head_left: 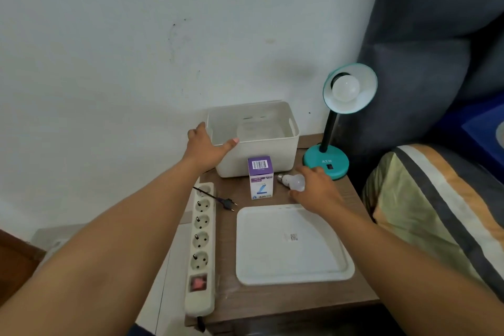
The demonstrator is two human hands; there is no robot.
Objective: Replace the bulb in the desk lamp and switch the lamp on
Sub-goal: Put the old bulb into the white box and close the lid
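A teal desk lamp (326,162) stands at the table's back right, its shade tilted toward me with a white bulb (345,88) screwed in. A second white bulb (293,181) lies on its side on the wooden table, screw cap pointing left. My right hand (317,189) curls over its round end, fingers touching it, in front of the lamp base. My left hand (208,146) is spread on the front left corner of the white bin (272,157), thumb on its rim. A purple and white bulb box (260,181) stands upright beside the loose bulb.
A white lid (293,244) lies flat on the table's front half. A white power strip (201,248) with a red switch runs along the left edge. A black plug (228,203) lies loose beside it. Bedding and a dark cushion are at the right.
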